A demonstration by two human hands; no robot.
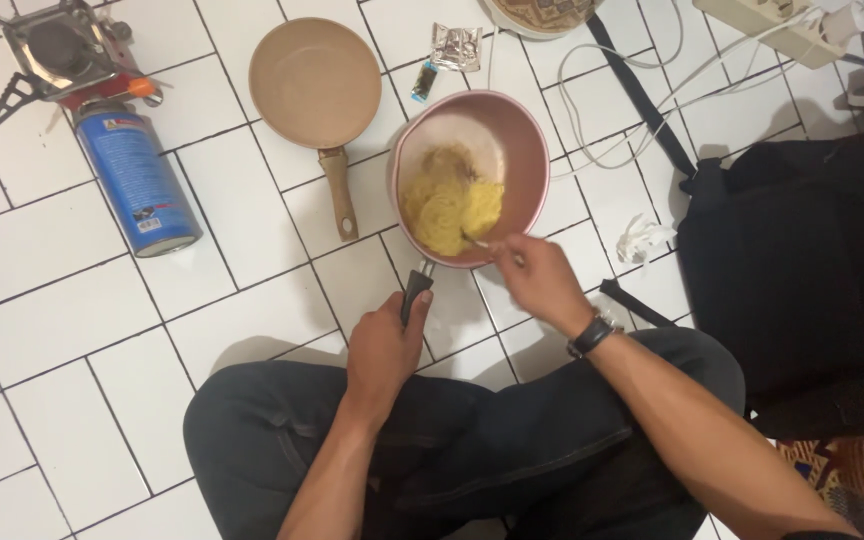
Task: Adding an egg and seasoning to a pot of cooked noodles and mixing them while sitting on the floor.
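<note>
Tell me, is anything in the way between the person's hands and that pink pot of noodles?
Nothing visible. The left hand already grips the pot's dark handle, and the right hand holds a utensil reaching straight into the yellow noodles inside the pink pot.

Blue gas canister w/ white label lying on white tiles at upper left; torn silver sachet (crumpled) sitting near top centre, small blue packet lying just beside.

Noodles lie in the pot, frying pan left, backpack right.
</note>
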